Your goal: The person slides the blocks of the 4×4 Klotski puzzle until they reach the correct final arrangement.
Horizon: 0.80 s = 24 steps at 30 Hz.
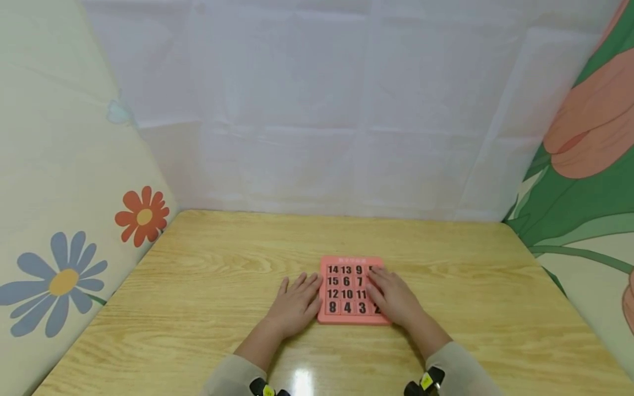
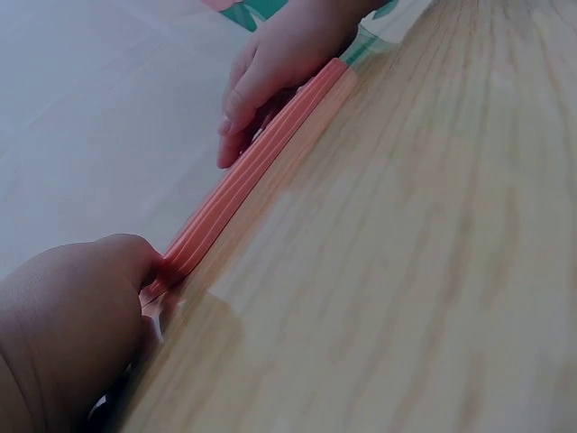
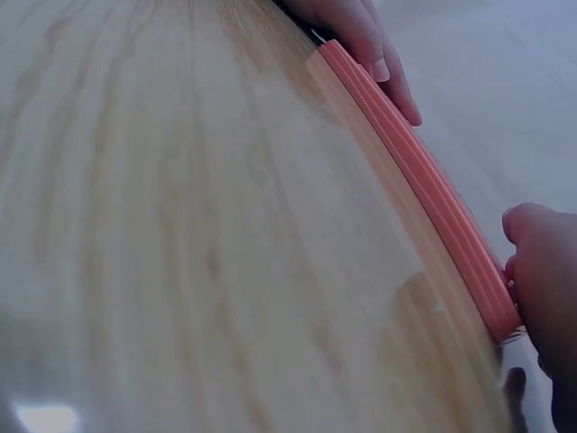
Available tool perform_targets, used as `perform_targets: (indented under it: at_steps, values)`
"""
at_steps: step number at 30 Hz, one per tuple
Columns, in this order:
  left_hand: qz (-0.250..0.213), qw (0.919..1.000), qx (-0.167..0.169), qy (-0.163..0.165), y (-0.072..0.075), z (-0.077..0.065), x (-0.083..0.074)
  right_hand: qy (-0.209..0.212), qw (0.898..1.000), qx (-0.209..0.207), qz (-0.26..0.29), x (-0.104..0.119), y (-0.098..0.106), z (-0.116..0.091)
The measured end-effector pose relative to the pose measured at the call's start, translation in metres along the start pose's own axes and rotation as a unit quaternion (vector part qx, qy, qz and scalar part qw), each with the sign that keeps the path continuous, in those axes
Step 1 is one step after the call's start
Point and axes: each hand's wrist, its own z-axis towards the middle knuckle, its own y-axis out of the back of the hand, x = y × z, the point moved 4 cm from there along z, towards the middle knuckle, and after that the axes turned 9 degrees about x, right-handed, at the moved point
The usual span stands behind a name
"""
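A pink sliding number puzzle [image 1: 347, 287] lies flat on the wooden table, its square tiles printed with black numbers. The top row starts 14, 13, 9; the bottom row reads 8, 4, 3, 2. Spread fairly straight, the fingers of my left hand [image 1: 294, 307] rest along the puzzle's left edge. My right hand [image 1: 398, 301] lies over the right side, its extended fingers on the rightmost tiles and covering some of them. From the left wrist view, the ridged pink side of the puzzle [image 2: 257, 171] shows between both hands.
The light wood-grain table [image 1: 223, 253] stretches out on all sides of the puzzle. A creased white cloth [image 1: 317, 110] hangs behind it. Flower-patterned panels [image 1: 64, 281] stand along the left and right sides. Both wrists wear dark straps [image 1: 431, 379] with yellow marks.
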Motion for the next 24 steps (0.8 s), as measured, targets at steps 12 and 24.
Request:
perform_targets:
  at_steps: [12,24]
  values:
    - [0.008,1.0,0.0,0.001,0.004,-0.001,-0.001,0.017,0.999,-0.026,0.013,-0.002,0.002,-0.019]
    - [0.008,1.0,0.001,0.004,0.003,-0.005,0.001,0.023,1.0,0.003,0.003,0.006,-0.004,-0.05]
